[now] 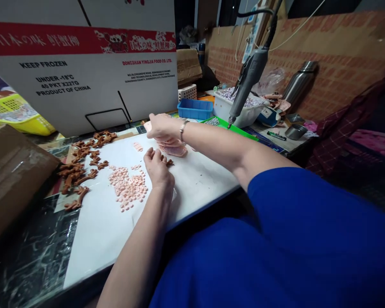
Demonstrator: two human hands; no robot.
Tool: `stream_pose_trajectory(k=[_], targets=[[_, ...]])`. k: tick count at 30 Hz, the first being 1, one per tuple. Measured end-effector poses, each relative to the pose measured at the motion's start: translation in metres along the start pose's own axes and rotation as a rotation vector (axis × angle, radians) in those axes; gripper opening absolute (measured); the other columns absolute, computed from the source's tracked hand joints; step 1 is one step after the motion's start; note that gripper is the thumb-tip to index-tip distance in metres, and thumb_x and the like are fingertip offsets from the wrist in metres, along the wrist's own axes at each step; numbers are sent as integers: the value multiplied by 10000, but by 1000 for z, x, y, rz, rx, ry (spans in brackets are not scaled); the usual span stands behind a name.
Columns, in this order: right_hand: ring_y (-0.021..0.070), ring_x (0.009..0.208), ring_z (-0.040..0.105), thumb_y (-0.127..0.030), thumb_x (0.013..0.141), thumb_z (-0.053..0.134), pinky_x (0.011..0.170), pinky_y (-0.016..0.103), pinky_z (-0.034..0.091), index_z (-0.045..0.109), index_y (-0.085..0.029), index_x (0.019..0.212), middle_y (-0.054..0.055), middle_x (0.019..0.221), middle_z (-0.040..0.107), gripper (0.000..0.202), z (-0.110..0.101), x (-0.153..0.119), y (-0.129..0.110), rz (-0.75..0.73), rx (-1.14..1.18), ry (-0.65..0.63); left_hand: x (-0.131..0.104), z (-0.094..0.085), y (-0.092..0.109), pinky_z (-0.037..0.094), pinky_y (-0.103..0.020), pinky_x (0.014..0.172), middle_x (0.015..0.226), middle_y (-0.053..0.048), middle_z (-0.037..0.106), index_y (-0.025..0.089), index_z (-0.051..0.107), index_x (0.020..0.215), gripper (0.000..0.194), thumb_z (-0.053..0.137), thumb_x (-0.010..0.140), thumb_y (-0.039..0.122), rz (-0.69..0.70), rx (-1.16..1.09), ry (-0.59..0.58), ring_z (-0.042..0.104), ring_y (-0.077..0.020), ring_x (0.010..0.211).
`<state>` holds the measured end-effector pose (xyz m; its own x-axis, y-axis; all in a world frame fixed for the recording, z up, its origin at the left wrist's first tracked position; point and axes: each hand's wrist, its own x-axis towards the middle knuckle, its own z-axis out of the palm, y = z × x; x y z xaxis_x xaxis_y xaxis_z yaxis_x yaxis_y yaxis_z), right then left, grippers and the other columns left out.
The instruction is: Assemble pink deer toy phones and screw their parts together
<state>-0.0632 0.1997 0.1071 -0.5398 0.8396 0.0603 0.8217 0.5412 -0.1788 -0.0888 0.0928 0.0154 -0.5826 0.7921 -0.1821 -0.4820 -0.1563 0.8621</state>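
Observation:
My left hand (156,167) is low over the white board (105,239), its fingers curled beside a small brown piece (169,162); what its fingertips grip is too small to make out. Farther forward, my right hand (163,126), with a bracelet at the wrist, is bent over a pile of pink pieces (173,147). Its fingers are closed at a pale pink piece. Many small pink discs (128,188) lie left of my left hand, and a flat pink piece (137,146) rests beyond them. Brown branch-shaped parts (75,171) line the board's left edge.
A large white carton (109,98) stands behind the board, with a cardboard box (16,179) at left. An electric screwdriver (250,81) hangs at upper right above a green tray (224,124). Nearby are a blue bin (195,109), a white tub (244,113) and a steel flask (300,83).

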Motion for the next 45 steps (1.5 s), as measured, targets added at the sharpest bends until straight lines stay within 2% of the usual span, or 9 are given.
stream_pose_trajectory(k=[5,8,12,17,21,25,29,33,45], targets=[[337,1134,633,-425,855,589,966,453,515,449,-154,1421,173,1237,657,642,-20,-68,19,-184,10,26,-16,7,11,552,-334,856,1223,-93,629,287,541,1159,384,524,877,547,31,-101,-124,653,-214,1093],[326,1130,617,-457,865,588,973,467,498,430,-178,1447,168,1260,629,665,-20,-115,39,-226,10,62,-40,11,12,570,-353,850,1241,-64,664,327,573,1188,443,618,830,584,63,-106,-293,668,-239,1112],[305,1049,620,-435,858,609,915,450,521,453,-163,1452,172,1226,623,672,-8,-164,68,-176,2,53,-71,6,-2,585,-351,825,1171,-47,691,321,573,1202,498,720,782,544,49,0,-488,704,-224,1002],[302,1048,615,-566,862,606,859,446,566,407,-105,1504,218,1298,568,815,19,-197,95,-312,18,39,-94,-4,-20,579,-324,758,917,-15,691,257,538,1142,507,724,784,565,26,177,-469,691,-175,782],[316,1072,612,-605,867,618,847,455,572,409,-108,1506,216,1241,583,837,37,-209,109,-367,67,96,-102,-6,-26,562,-293,723,811,-2,661,221,577,998,420,744,779,538,100,307,-433,660,-169,743],[225,1045,609,-568,950,519,917,376,528,577,-143,1330,143,1195,638,573,36,-209,122,-311,479,142,-110,-10,-26,566,-363,878,1020,-73,713,215,638,1072,401,710,816,516,166,406,-461,691,-236,951],[113,773,555,-420,928,596,731,240,468,655,-136,887,17,818,627,293,27,-205,128,-228,961,-39,-118,-11,-25,475,-447,1086,1253,-107,675,217,649,1193,456,704,830,487,192,456,-506,619,-301,1217],[70,655,457,-363,792,693,632,210,394,583,-141,759,-38,687,520,249,24,-204,129,-122,1251,-104,-123,-6,-24,503,-472,1060,1137,-109,722,199,695,1116,442,706,818,526,107,452,-475,656,-322,1158],[58,651,474,-341,711,751,656,214,398,600,-134,727,-46,688,554,257,22,-206,141,-46,1307,-186,-125,-3,-30,581,-379,893,1027,-107,756,179,738,1056,473,703,806,579,52,486,-458,703,-288,1013]])
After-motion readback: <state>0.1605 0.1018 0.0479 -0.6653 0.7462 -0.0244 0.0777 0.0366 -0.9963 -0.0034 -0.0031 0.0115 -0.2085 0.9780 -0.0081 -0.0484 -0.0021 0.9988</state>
